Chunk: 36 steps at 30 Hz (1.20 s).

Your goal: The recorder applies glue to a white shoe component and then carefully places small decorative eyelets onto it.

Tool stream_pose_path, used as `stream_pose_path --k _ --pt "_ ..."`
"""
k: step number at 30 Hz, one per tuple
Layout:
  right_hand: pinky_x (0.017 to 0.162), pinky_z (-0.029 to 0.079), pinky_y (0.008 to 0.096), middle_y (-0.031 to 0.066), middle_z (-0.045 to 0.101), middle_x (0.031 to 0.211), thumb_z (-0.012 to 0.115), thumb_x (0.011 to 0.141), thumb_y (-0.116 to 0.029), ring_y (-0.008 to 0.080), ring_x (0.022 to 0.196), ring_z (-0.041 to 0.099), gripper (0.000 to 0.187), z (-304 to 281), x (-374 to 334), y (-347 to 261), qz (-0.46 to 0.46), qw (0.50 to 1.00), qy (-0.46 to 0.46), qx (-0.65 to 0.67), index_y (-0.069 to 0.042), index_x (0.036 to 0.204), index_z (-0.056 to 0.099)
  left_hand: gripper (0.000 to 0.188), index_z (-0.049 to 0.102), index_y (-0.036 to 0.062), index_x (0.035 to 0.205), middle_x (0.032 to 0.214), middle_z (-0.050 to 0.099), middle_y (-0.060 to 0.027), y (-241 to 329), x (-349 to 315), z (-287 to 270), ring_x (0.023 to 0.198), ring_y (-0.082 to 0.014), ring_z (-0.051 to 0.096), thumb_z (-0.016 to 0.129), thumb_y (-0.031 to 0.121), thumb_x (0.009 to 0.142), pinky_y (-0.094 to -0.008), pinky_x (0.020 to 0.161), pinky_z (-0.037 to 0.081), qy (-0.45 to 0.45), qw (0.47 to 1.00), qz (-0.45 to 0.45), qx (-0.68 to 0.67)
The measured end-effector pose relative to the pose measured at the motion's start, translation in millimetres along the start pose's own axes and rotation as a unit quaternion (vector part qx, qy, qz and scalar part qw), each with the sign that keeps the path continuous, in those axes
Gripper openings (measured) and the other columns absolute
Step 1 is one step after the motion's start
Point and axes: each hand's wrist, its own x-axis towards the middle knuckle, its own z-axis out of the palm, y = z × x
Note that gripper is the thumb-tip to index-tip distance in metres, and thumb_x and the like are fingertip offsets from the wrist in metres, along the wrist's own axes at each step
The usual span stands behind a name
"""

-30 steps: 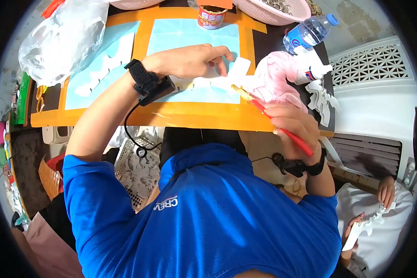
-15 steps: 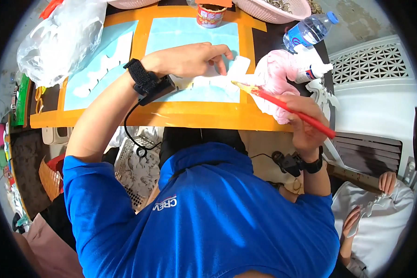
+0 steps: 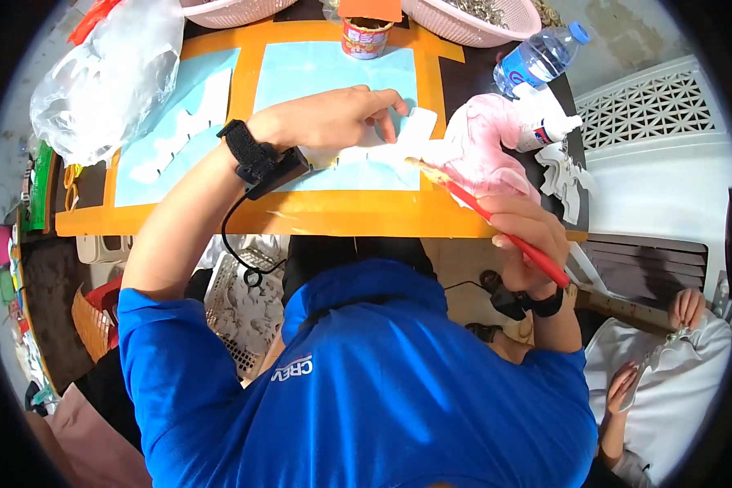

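Note:
My right hand is closed round the red handle of a brush. The yellowish tip of the brush meets the right end of a white, wavy-edged cut piece lying on a light blue sheet. Above that piece, my left hand rests with its fingers bent and apart, fingertips close to the white surface. Whether they press on it is hard to see. A white rectangular end shows just beyond those fingertips. Beside the brush lies a bunched pink cloth.
Another white cut piece lies on the left blue sheet, near a clear plastic bag. A red tub, water bottle, white squeeze bottle and pink basket stand around. A person sits at lower right.
My right hand has moved slightly down and left with the brush, whose handle now slants more steeply. My left hand has stayed over the white piece. The whole view has shifted a little.

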Motion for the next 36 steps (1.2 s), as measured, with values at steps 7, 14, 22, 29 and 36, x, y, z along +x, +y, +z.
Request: stream_pose_path --k 7,14,22,29,36 --pt "0.08 0.06 0.0405 0.0235 0.073 0.101 0.065 0.096 -0.01 0.0348 0.09 0.075 0.014 6 -3 2 -0.02 0.999 -0.032 -0.027 0.001 0.104 0.064 0.071 0.05 0.0072 0.141 0.117 0.071 -0.0099 2 0 -2 0.118 -0.0279 0.059 0.039 -0.012 0.074 -0.0386 0.104 0.046 -0.009 1.0 -0.007 -0.007" --pt "0.082 0.059 0.0386 0.0216 0.074 0.101 0.07 0.094 -0.011 0.0326 0.091 0.074 0.017 5 -12 0 0.028 0.998 0.045 -0.03 0.001 0.105 0.067 0.071 0.051 0.0069 0.141 0.115 0.071 -0.0103 1 1 -2 0.117 -0.0285 0.06 0.039 -0.012 0.074 -0.0388 0.103 0.047 0.0 1.0 0.004 0.008" --pt "0.083 0.057 0.0343 0.0137 0.075 0.093 0.079 0.082 0.003 0.0263 0.087 0.072 0.021 33 -28 11 0.103 0.978 0.179 -0.005 -0.001 0.099 0.068 0.062 0.052 0.0047 0.139 0.113 0.072 -0.0114 -2 3 0 0.112 -0.0287 0.063 0.044 -0.008 0.079 -0.0384 0.098 0.048 0.006 1.0 0.012 -0.004" --pt "0.071 0.057 0.0333 0.0132 0.074 0.088 0.075 0.078 0.006 0.0245 0.075 0.071 0.018 36 -36 4 0.081 0.983 0.148 -0.068 -0.003 0.088 0.063 0.046 0.053 -0.0008 0.136 0.108 0.074 -0.0129 -10 4 2 0.102 -0.0295 0.067 0.056 0.003 0.09 -0.0378 0.09 0.051 0.025 0.998 0.052 0.005" --pt "0.072 0.057 0.0339 0.0173 0.074 0.088 0.067 0.086 0.003 0.0237 0.074 0.071 0.01 33 -34 -2 0.099 0.985 0.132 -0.058 -0.001 0.086 0.059 0.044 0.054 -0.0006 0.134 0.108 0.074 -0.0125 -11 5 3 0.101 -0.0295 0.068 0.057 0.004 0.091 -0.0384 0.089 0.051 0.029 0.998 0.051 -0.009"
